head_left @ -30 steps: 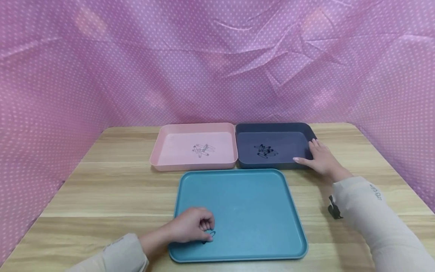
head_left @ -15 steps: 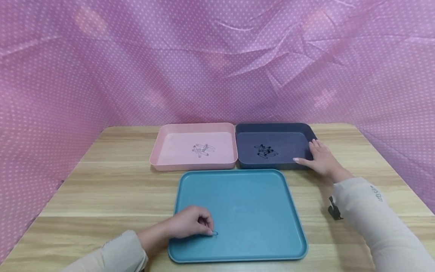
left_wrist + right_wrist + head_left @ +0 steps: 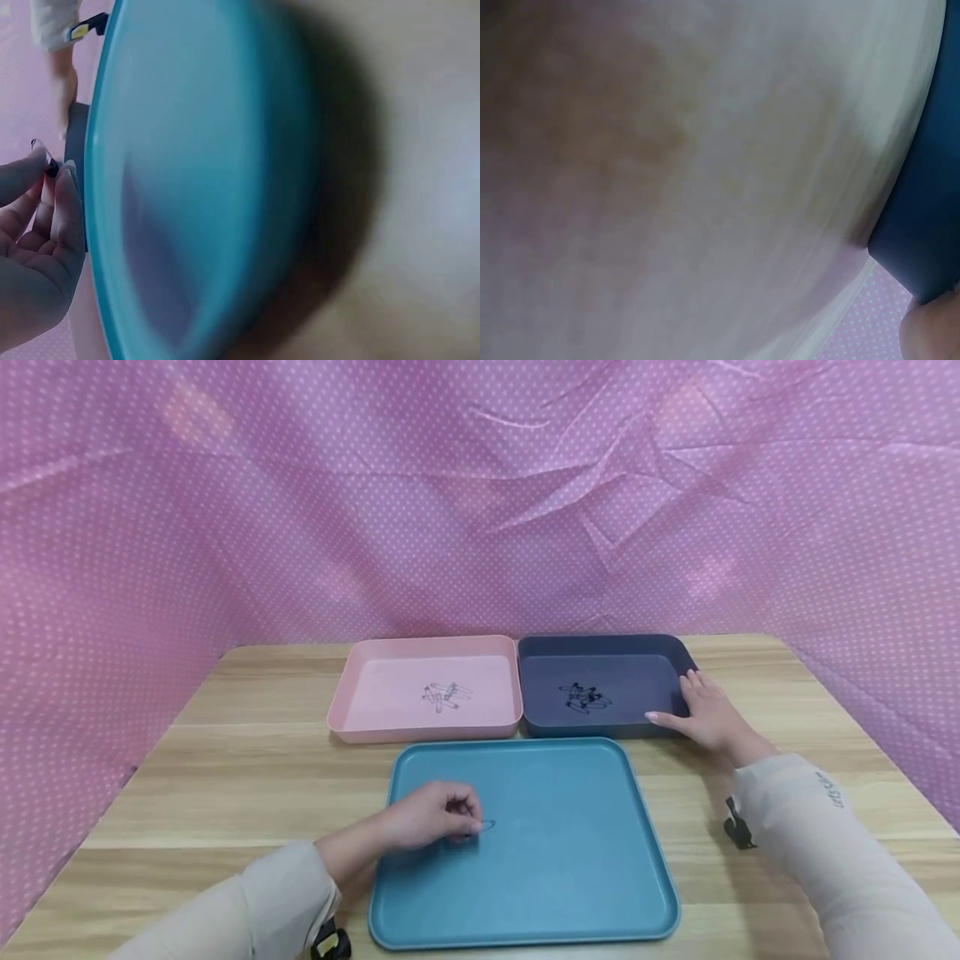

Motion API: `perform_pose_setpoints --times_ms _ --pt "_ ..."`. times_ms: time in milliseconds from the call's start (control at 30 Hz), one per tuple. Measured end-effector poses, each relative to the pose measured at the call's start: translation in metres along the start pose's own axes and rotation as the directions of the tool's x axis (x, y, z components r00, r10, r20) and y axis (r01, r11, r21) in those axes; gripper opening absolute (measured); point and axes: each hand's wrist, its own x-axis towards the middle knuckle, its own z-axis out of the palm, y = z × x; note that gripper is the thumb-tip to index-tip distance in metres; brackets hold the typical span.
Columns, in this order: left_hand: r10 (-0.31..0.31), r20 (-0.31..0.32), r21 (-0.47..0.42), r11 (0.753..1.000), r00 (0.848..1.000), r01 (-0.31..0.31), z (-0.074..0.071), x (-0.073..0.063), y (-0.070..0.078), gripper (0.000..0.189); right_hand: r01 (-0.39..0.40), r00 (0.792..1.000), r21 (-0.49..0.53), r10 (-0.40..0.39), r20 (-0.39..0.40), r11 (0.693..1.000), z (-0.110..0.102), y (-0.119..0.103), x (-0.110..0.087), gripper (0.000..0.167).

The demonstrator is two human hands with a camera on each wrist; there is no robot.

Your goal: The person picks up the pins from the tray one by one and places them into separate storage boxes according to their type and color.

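My left hand (image 3: 438,814) pinches a dark safety pin (image 3: 489,825) between thumb and fingertips, over the left-middle part of the teal tray (image 3: 555,893). In the left wrist view the pin (image 3: 51,166) pokes out at the fingertips, its black cap against them. My right hand (image 3: 708,714) rests on the near right corner of the navy tray (image 3: 630,677), fingers spread along the rim. Black safety pins (image 3: 585,697) lie in a pile inside that tray. To its left, the pink tray (image 3: 390,693) holds a pile of silvery safety pins (image 3: 447,694).
All three trays stand on a wood-grain table (image 3: 247,777), the pink and navy ones side by side behind the teal one. A pink dotted cloth (image 3: 360,510) hangs behind and at both sides.
My left hand has lifted the safety pin from the teal tray's near left part and moved it away from me, slightly rightward. My right hand has stayed on the navy tray.
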Motion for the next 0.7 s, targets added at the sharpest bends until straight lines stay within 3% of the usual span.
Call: perform_pose_setpoints --times_ms 100,267,467,700 --pt "0.008 -0.046 -0.01 1.0 0.999 -0.009 -0.004 0.009 0.005 0.006 -0.003 1.0 0.0 0.003 0.004 1.0 0.0 0.0 0.0 0.099" --pt "0.006 -0.092 -0.107 0.994 0.996 -0.016 -0.011 0.023 0.013 0.007 -0.003 1.0 -0.01 0.003 0.022 1.0 -0.001 -0.001 -0.001 0.099" --pt "-0.003 -0.103 -0.184 0.983 0.995 -0.016 -0.017 0.04 0.02 0.008 -0.009 0.999 -0.014 0.009 0.042 1.0 -0.004 -0.003 -0.001 0.1" --pt "-0.068 -0.1 -0.266 0.963 0.993 0.039 -0.025 0.059 0.036 0.015 -0.011 0.999 -0.021 0.012 0.047 1.0 -0.007 -0.004 0.001 0.1"
